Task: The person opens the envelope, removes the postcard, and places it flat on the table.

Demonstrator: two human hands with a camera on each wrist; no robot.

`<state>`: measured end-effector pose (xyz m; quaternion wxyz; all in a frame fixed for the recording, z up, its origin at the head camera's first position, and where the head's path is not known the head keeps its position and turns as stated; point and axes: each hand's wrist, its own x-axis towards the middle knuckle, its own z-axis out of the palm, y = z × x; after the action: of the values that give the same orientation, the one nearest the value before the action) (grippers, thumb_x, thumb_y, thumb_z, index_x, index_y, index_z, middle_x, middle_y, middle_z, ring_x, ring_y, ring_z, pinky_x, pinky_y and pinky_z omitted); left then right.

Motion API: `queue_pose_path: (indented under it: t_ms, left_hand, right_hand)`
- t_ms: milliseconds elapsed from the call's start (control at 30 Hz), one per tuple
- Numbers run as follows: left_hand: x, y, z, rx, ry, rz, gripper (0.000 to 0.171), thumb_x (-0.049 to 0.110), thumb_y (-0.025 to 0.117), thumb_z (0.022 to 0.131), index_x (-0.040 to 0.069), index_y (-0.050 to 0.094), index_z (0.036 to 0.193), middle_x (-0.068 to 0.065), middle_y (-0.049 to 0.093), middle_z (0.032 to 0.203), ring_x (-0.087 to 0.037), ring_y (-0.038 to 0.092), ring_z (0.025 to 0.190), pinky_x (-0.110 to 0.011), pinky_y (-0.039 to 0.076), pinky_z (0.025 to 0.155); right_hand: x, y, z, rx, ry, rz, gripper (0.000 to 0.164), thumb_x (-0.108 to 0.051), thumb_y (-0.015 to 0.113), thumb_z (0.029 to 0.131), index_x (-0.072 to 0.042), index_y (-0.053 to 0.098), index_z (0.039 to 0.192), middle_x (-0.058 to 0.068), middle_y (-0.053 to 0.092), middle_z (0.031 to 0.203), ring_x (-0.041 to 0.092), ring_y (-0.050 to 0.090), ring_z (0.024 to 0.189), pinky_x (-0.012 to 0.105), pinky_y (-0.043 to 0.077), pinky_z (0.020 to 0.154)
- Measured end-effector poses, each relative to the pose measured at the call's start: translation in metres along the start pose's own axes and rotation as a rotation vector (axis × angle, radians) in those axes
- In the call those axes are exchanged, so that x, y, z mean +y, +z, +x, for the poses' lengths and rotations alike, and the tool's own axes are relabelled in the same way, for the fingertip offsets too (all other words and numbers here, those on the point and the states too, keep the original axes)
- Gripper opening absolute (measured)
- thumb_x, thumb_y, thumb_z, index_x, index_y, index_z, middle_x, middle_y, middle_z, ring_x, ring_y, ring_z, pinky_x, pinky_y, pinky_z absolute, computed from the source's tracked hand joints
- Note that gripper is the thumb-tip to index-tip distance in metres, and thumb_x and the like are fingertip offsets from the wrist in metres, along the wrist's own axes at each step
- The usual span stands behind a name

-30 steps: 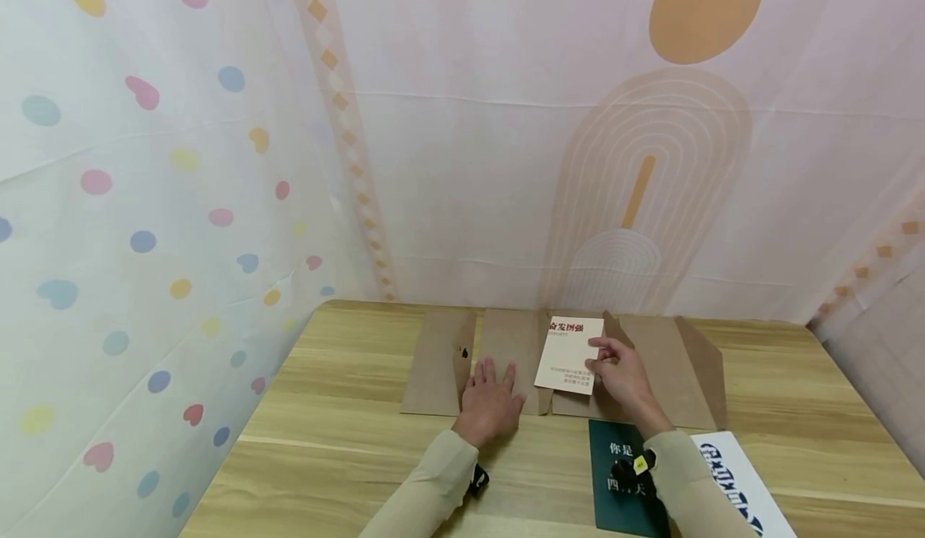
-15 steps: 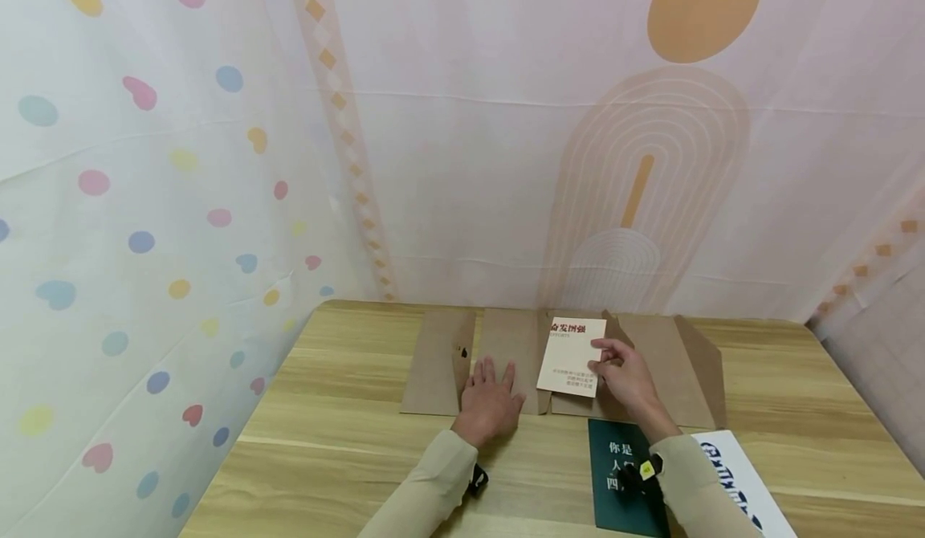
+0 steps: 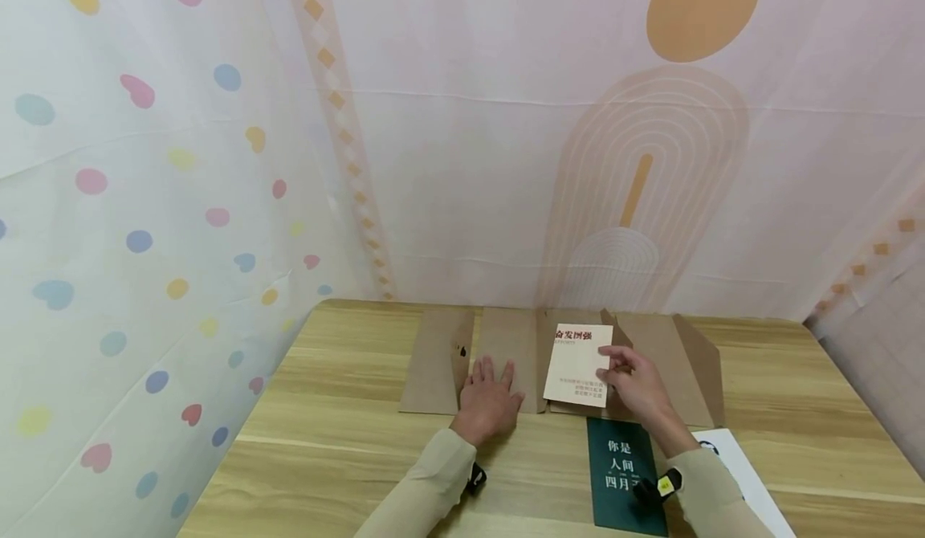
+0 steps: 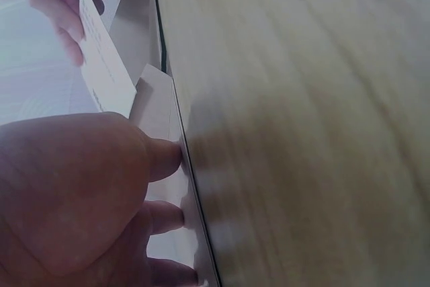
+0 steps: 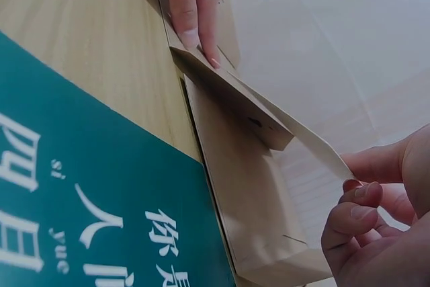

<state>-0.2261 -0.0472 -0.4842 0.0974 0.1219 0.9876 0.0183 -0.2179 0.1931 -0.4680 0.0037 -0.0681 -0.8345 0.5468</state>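
My right hand (image 3: 639,389) pinches the right edge of a cream card (image 3: 578,369) with red lettering at its top, thumb and fingers on either side. The card is raised at a slant over the brown paper envelopes, as the right wrist view shows. My left hand (image 3: 487,409) lies with fingers spread on a brown envelope (image 3: 499,333), fingertips (image 5: 190,37) pressing near its flap. That envelope's raised flap (image 5: 248,109) stands beside the card. Another brown envelope (image 3: 661,369) with its flap unfolded lies to the right, partly behind my right hand.
A third brown envelope (image 3: 429,369) lies at the left. In front of my right forearm are a dark green card (image 3: 621,502) with white characters and a white card (image 3: 747,474), partly under the sleeve. The wooden table (image 3: 325,425) meets a patterned curtain (image 3: 462,201) at the back.
My right hand has drawn the cream card slightly to the right and toward me. More of the green card's lettering shows. The left hand has stayed in place.
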Motion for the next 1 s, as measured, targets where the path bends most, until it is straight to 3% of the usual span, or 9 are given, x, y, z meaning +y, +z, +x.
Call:
queue_pose_path:
  t_ms: [333, 700, 1000]
  left_hand:
    - [0.0, 0.001, 0.001, 0.005, -0.004, 0.006, 0.059, 0.045, 0.039, 0.105, 0.018, 0.031, 0.157, -0.022, 0.024, 0.16, -0.038, 0.023, 0.149, -0.047, 0.03, 0.116]
    - [0.0, 0.001, 0.002, 0.007, -0.001, 0.027, 0.06, 0.046, 0.038, 0.105, 0.018, 0.03, 0.157, -0.022, 0.023, 0.161, -0.038, 0.023, 0.148, -0.046, 0.03, 0.116]
    - [0.0, 0.0, 0.003, -0.004, -0.008, 0.02, 0.06, 0.046, 0.038, 0.105, 0.018, 0.03, 0.157, -0.021, 0.024, 0.161, -0.037, 0.023, 0.149, -0.046, 0.03, 0.116]
  right_hand:
    - [0.002, -0.006, -0.011, -0.027, -0.018, -0.007, 0.036, -0.006, 0.064, 0.094, -0.004, 0.06, 0.13, 0.01, 0.049, 0.102, 0.023, 0.049, 0.085, 0.025, 0.043, 0.058]
    - [0.003, -0.015, -0.024, -0.11, 0.021, 0.073, 0.038, -0.008, 0.058, 0.097, -0.006, 0.056, 0.136, 0.011, 0.048, 0.104, 0.025, 0.052, 0.091, 0.03, 0.049, 0.067]
    - [0.004, -0.019, -0.031, -0.152, 0.033, 0.098, 0.041, -0.006, 0.064, 0.094, -0.003, 0.057, 0.133, 0.007, 0.045, 0.098, 0.015, 0.042, 0.062, 0.024, 0.037, 0.051]
